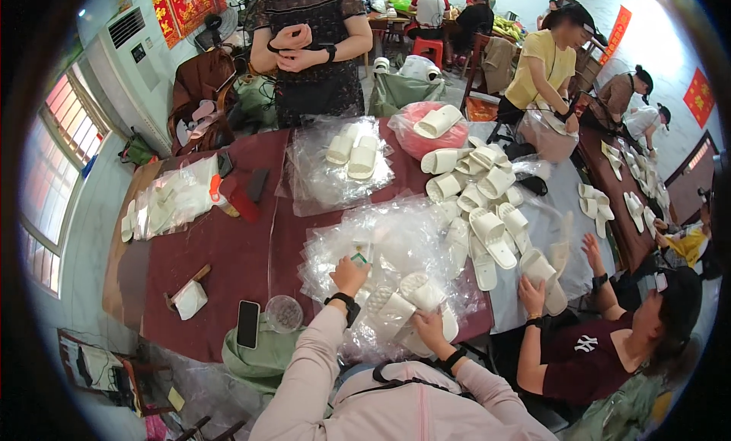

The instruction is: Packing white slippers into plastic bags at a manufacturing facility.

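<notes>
Crowded with people at several tables, the workroom is holding a long table (228,251) under a dark red cloth, and the person wearing the camera is sitting at its near edge. Their left hand (349,276) is resting fingers-down on a heap of clear plastic bags (396,239) lying along the near edge; whether the fingers are pinching a bag cannot be told. Their right hand (429,324) is closing around a pair of white slippers (407,300) lying on the same heap, just beside the left hand, fingers wrapped on the pair. More white slippers are lying in a pile (476,205) toward the table's right edge, where a person in a dark red shirt is reaching with both hands, one hand (531,295) on a slipper. Toward the far edge another sheet of plastic is carrying a second pair (352,153). A black phone (247,324) and a small round clear dish (284,313) are sitting at the near edge, left of the left hand. A person in black is standing beyond the far edge.
</notes>
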Tool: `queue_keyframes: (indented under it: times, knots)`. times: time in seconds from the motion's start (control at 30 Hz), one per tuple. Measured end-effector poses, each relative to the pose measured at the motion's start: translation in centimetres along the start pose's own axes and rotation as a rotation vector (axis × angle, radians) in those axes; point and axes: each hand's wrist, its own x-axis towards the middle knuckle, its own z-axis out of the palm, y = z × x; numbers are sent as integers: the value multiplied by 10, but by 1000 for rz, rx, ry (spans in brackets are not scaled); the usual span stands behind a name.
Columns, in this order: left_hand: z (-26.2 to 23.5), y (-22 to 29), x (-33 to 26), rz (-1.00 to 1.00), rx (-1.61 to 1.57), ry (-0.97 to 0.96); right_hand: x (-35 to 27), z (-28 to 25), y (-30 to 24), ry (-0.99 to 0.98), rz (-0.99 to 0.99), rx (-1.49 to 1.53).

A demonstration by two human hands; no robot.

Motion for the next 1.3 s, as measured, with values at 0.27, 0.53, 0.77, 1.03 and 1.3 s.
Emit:
queue_keyframes:
  times: [0.27, 0.53, 0.77, 1.03, 1.3]
  knots:
    - [-48, -25, 29, 101, -542, 275, -20, -62, -36, 345, 39, 431]
    - [-46, -10, 16, 334, 5, 105, -21, -85, -39, 478, 135, 558]
    - [-32, 55, -71, -79, -1149, -629, -3, -51, -39, 377, 157, 539]
    - [-49, 45, -103, -136, -1214, -662, -22, -63, -105, -83, -295, -392]
    - [-13, -11, -92, -65, -1088, -915, -34, -18, -64, -48, -303, -667]
